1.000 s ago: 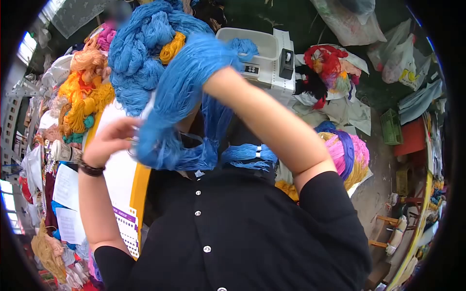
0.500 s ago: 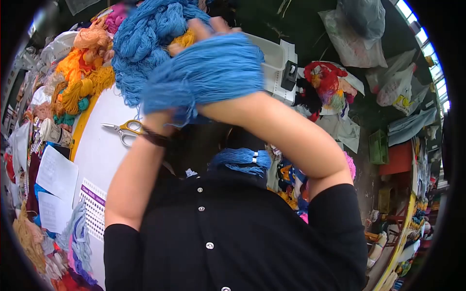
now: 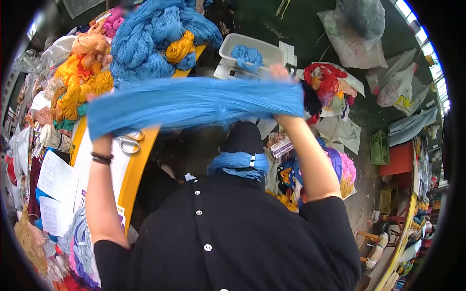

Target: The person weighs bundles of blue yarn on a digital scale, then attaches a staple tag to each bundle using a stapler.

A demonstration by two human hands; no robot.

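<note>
A long blue yarn skein (image 3: 194, 103) is stretched level in front of me, blurred by motion. My left hand (image 3: 102, 143) is in its left end, with the yarn covering most of the fingers. At the right end, the fingers of my right hand (image 3: 280, 72) show above the strands, and the rest of that hand is wrapped by the yarn. Beneath the skein, the scissors (image 3: 129, 144) lie on the white table, partly covered. A tied blue yarn bundle (image 3: 238, 164) rests near my lap.
A large blue yarn pile (image 3: 138, 51) with a yellow hank (image 3: 180, 46) stands at the table's far end. Beyond the skein, a grey tray (image 3: 225, 48) holds blue yarn. Orange yarn (image 3: 77, 68) and paper sheets (image 3: 56, 177) lie left; coloured yarn (image 3: 330, 82) is right.
My hands have moved apart, left hand leftward and right hand rightward. The skein has gone from bunched around my crossed forearms to drawn out lengthwise.
</note>
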